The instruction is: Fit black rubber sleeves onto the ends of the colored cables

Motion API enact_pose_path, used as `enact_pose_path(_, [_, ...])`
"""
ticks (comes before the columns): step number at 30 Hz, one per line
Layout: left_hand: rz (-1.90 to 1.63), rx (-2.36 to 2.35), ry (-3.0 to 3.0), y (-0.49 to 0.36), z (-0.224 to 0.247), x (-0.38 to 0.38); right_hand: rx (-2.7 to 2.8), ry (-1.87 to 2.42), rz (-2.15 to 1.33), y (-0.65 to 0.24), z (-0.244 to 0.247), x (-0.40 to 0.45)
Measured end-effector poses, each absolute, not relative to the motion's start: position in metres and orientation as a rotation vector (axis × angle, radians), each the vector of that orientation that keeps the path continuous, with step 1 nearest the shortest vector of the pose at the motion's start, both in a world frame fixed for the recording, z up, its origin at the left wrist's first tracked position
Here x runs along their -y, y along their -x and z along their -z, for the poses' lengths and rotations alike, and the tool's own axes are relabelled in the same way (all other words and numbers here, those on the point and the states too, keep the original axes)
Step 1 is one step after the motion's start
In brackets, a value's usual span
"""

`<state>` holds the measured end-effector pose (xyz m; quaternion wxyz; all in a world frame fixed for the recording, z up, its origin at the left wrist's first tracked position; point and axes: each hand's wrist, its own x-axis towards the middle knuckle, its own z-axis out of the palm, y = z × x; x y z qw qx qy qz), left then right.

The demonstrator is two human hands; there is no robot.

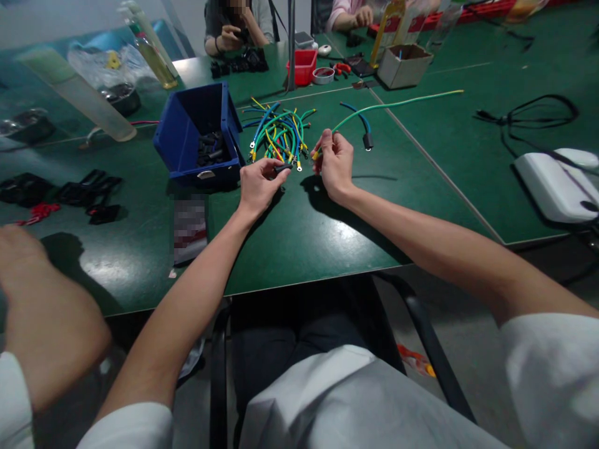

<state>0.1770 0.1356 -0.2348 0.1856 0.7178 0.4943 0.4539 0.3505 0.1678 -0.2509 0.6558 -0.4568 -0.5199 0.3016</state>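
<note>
Left hand [259,184] — between 10 and 11 o'clock of centre, thumb and fingertips pinching a black sleeve [284,168], long axis near level, exposed end pointing about 3 o'clock. Right hand [335,163] — 1 o'clock, pinching a green wire [421,99] near its yellow-collared end; free length runs out between 2 and 3 o'clock, slightly bowed. Step in hand, judged: bringing sleeve and collared end, now apart, together; next move seems to call for aligning their axes. Wire heap [281,128], near 11:30; blue bin [180,115], 10; sleeved blue wire [364,121], 1.
</note>
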Motion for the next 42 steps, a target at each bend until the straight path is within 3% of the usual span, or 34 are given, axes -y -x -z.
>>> enact_pose_path(31, [-1.409, -1.172, -1.794, -0.179, 0.242, -0.141, 1.364, 0.993, -0.597, -0.36, 0.259, -0.181])
enact_pose_path(42, [-1.392, -1.137, -1.734, -0.181, 0.238, -0.138, 1.266, 0.917, -0.886, -0.354, 0.255, -0.171])
